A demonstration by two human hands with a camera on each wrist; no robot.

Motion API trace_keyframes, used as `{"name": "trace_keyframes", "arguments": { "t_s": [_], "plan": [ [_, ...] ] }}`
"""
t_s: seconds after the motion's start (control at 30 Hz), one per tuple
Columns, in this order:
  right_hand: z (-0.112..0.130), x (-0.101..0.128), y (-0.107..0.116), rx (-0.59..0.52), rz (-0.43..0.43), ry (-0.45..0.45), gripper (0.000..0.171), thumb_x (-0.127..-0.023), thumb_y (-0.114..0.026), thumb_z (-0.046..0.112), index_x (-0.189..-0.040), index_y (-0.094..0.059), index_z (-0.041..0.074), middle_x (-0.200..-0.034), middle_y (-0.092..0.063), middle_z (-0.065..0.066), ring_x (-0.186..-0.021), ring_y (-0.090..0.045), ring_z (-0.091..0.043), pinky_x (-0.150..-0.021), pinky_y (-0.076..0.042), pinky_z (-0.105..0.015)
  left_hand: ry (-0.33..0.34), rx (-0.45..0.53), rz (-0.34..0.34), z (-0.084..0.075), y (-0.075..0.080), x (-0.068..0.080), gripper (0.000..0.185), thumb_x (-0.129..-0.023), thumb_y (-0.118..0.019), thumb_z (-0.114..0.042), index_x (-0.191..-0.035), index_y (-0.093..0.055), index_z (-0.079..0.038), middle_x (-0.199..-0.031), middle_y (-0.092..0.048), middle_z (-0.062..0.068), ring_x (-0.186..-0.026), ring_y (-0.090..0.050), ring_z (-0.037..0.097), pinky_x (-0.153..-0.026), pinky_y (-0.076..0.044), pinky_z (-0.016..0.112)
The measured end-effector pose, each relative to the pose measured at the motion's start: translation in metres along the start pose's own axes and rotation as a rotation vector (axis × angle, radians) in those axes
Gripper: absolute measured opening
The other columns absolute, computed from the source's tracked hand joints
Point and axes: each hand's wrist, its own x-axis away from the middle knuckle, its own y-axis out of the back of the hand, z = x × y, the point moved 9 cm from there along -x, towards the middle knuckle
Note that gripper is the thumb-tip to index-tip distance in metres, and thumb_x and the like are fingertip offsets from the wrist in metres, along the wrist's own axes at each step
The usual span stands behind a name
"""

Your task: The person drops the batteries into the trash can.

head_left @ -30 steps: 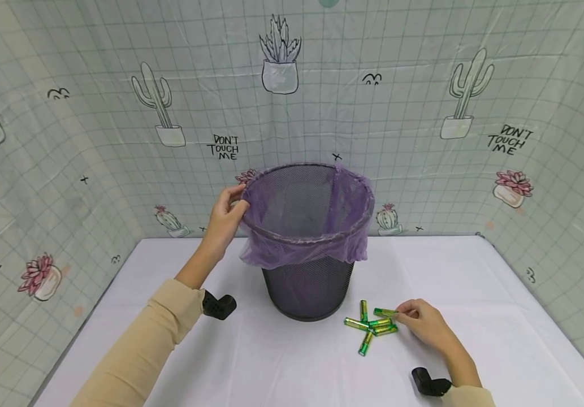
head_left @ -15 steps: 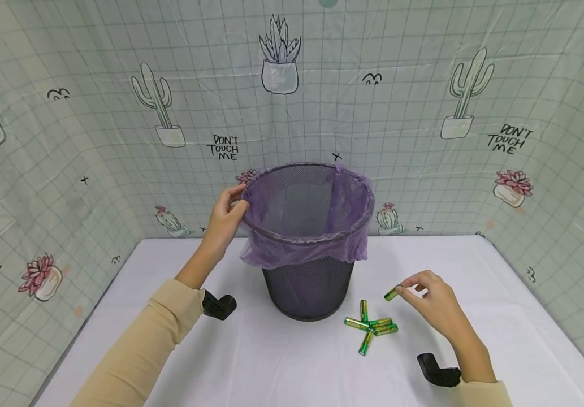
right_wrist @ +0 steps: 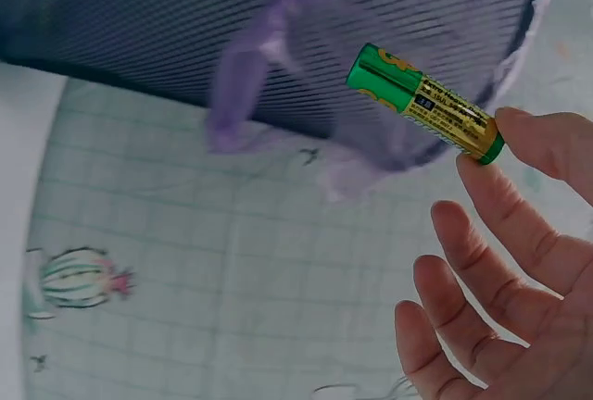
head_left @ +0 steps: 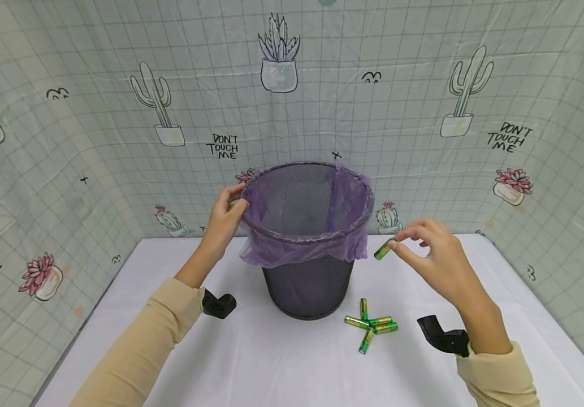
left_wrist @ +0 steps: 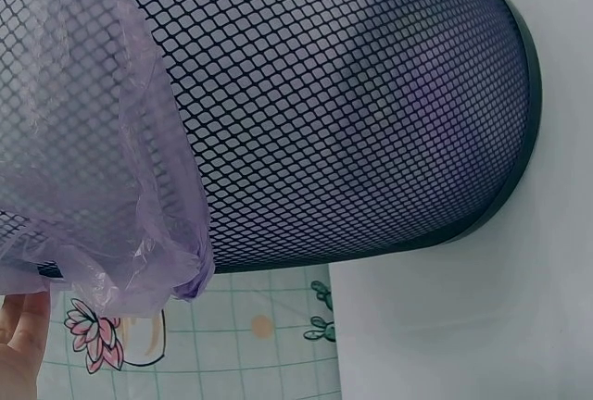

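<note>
Pinching a battery (head_left: 384, 249), right fingers (head_left: 405, 233) nearly closed.

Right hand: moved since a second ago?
Yes. The right hand rose from the batteries on the table to beside the bin's rim, pinching one battery.

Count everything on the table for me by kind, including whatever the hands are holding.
Green batteries: 6, a pile of 5 on the table plus 1 held battery pinched by the right hand
Black mesh bin: 1, gripped at the rim by the left hand
Purple bag lining it: 1
Total: 8
</note>
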Motion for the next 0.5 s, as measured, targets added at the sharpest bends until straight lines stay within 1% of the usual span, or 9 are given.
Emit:
{"name": "trace_keyframes", "arguments": {
  "t_s": [0.27,0.4,0.5],
  "plan": [
    [0.04,-0.03,0.018,-0.038,-0.036,0.076,0.015,-0.086,-0.064,0.022,-0.088,-0.067,0.007,-0.097,-0.059,-0.004,-0.094,-0.049,-0.02,-0.077,-0.038,-0.034,0.003,-0.004,-0.003,0.0,0.0,0.0,0.05,-0.09,-0.042,-0.011,-0.14,-0.037,-0.008,-0.136,-0.044,0.013,-0.114,-0.047,0.022,-0.079,-0.038,0.019],
    [0.056,-0.042,0.019,-0.048,-0.052,0.118,0.015,-0.086,-0.065,0.022,-0.087,-0.068,0.007,-0.096,-0.06,-0.004,-0.093,-0.049,-0.019,-0.076,-0.038,-0.032,0.004,-0.005,-0.005,0.0,0.0,0.0,0.05,-0.09,-0.042,-0.011,-0.14,-0.037,-0.008,-0.136,-0.044,0.013,-0.114,-0.047,0.022,-0.08,-0.038,0.02],
    [0.064,-0.049,0.016,-0.062,-0.047,0.136,0.014,-0.085,-0.065,0.021,-0.086,-0.068,0.008,-0.095,-0.06,-0.003,-0.092,-0.05,-0.018,-0.074,-0.04,-0.03,0.004,0.002,-0.003,0.0,0.0,0.0,0.05,-0.09,-0.042,-0.011,-0.14,-0.037,-0.008,-0.136,-0.044,0.013,-0.116,-0.047,0.023,-0.08,-0.038,0.02]
  ]
}}
